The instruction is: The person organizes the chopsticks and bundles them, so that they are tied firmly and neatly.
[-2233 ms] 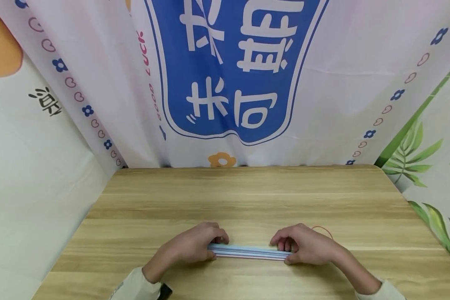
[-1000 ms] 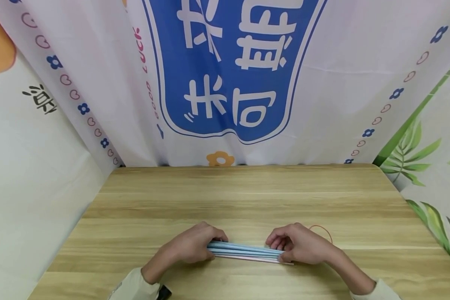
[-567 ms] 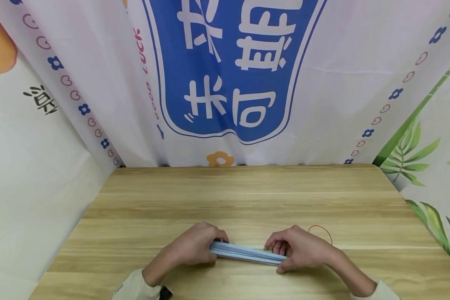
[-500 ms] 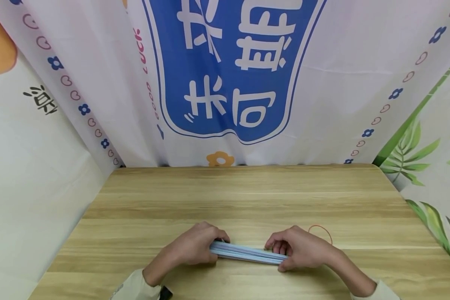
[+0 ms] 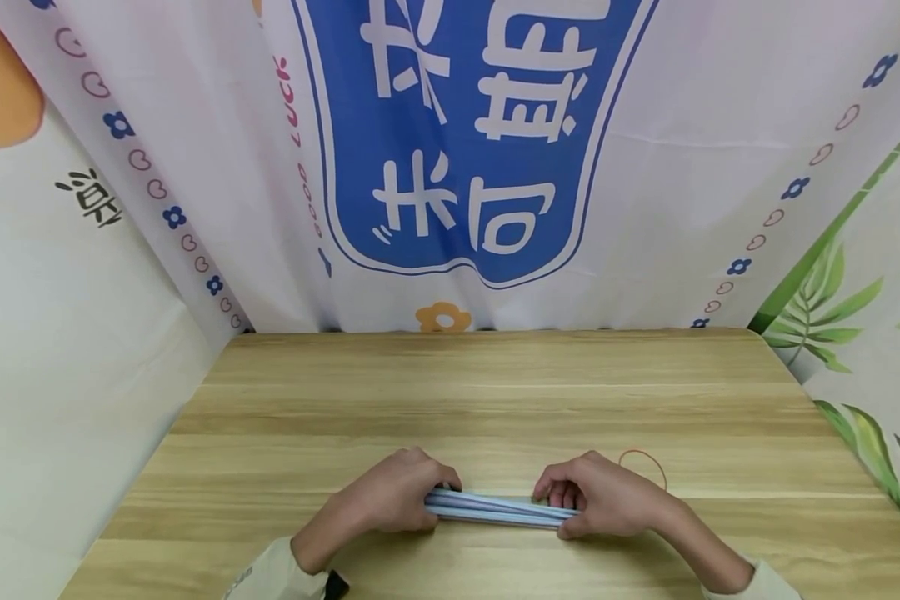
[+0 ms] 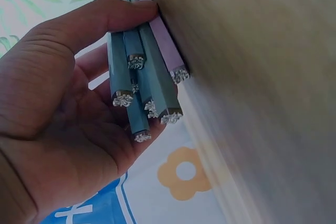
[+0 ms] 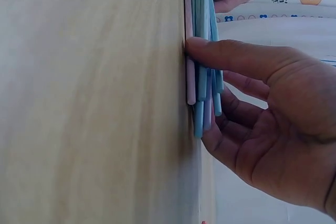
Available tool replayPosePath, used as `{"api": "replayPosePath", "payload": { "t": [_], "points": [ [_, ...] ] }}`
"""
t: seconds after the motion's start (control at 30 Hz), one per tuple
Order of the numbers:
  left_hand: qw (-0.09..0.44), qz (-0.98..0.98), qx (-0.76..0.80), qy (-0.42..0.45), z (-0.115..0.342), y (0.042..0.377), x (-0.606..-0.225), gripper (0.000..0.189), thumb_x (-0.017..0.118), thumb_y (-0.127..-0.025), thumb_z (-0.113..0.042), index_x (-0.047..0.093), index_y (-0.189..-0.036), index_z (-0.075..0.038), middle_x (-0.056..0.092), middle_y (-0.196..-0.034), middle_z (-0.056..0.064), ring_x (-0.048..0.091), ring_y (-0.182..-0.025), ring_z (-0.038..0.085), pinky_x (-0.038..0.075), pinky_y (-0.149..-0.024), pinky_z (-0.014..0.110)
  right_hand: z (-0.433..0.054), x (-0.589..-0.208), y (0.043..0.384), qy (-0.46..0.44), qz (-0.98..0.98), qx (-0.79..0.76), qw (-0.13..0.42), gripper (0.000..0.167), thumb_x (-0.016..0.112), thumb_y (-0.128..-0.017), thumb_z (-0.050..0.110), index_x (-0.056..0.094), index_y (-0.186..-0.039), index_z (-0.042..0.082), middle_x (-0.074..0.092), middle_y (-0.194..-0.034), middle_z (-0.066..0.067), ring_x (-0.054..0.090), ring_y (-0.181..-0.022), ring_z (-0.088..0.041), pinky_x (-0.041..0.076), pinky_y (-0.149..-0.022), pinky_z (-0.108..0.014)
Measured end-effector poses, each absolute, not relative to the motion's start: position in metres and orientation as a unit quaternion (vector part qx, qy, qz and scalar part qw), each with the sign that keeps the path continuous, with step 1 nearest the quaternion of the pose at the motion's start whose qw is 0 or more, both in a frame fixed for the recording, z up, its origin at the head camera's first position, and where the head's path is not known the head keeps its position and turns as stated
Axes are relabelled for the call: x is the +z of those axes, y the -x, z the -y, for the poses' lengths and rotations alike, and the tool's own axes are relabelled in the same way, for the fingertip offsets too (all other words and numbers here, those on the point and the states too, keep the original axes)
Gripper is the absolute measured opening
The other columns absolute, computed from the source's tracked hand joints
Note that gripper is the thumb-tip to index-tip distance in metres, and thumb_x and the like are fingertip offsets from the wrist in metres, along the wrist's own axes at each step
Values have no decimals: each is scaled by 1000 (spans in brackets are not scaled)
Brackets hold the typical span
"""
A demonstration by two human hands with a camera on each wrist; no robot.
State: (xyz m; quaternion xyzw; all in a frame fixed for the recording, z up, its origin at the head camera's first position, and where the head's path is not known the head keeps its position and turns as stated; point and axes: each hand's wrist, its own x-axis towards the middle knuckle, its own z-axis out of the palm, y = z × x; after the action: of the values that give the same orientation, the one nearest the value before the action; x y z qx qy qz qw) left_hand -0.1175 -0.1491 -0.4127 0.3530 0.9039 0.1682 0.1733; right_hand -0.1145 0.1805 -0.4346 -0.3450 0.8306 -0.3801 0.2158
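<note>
The head view showed both hands at the near half of the table [image 5: 495,400], with the bundle of sticks [image 5: 498,508] stretched between them, slightly slanted, its right end nearer the person. The left hand [image 5: 401,492] pinched one end and the right hand [image 5: 607,498] the other, each closed only as far as the bundle's thickness allowed, thumb on one side and fingers curled round the other. Holding both ends probably kept the loose sticks parallel and stopped them fanning out.

In the wrist views the ends were uneven, some poking out past others, so a light pinch may have suited: sticks could slide lengthwise without scattering. The pink stick [image 6: 167,51] lay on the table side of the mostly blue-green ones. The bundle sat low, perhaps so the table could support it; whether it touched, I could not tell.

A red band [image 5: 634,451] lay just beyond the right hand, partly hidden by it, within easy reach.
</note>
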Motion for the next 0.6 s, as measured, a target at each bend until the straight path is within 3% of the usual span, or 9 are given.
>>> {"api": "replayPosePath", "payload": {
  "t": [0.3,0.6],
  "points": [
    [120,-915,194,-334,149,116,-410,37,86,-75,-4,81,-109,-15,78,-97,-8,53,-75,0,47,-68,20,-181,-432,116,342,-847,-361,187,37,89,-84,7,75,-117,17,76,-103,12,67,-92,1,59,-80,-24],
    [135,-908,220,-329,148,116,-410,41,85,-79,-1,79,-119,-10,79,-108,0,59,-85,1,50,-73,20,-179,-432,112,358,-856,-333,167,37,84,-83,3,75,-116,19,73,-98,15,63,-88,2,56,-78,-22]
  ]
}}
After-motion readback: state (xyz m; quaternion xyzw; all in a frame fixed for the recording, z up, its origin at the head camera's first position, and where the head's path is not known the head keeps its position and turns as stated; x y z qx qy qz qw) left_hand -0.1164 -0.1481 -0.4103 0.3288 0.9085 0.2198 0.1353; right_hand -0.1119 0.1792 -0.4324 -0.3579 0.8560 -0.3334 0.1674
